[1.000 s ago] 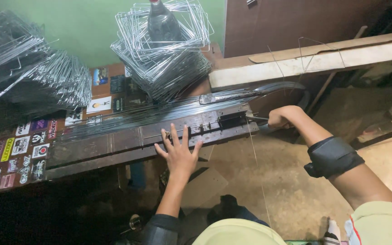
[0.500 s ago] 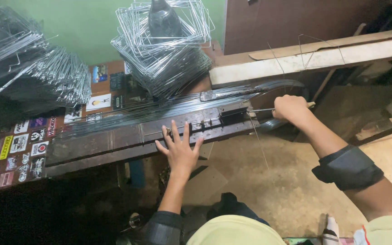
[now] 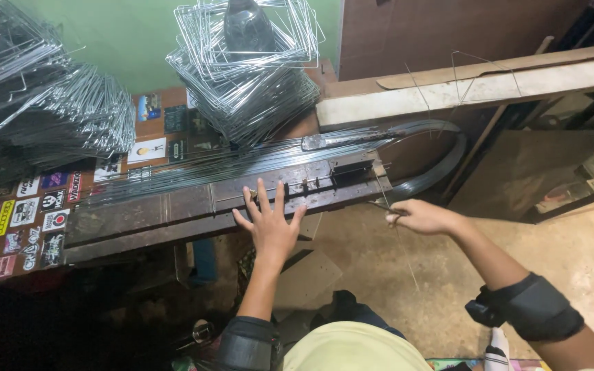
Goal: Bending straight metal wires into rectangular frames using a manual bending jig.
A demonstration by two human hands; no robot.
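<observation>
On rusty steel jig (image 3: 173, 213) — splayed left hand (image 3: 269, 223).

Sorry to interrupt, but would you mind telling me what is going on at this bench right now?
A person is working thin wire at a long metal jig on a sticker-covered bench. The left hand lies flat, fingers spread, on the jig's front edge. The right hand is off the jig's right end, gripping a thin wire that hangs down towards the floor. Straight wire rods lie along the jig, and stacks of bent wire frames are piled behind it.
</observation>
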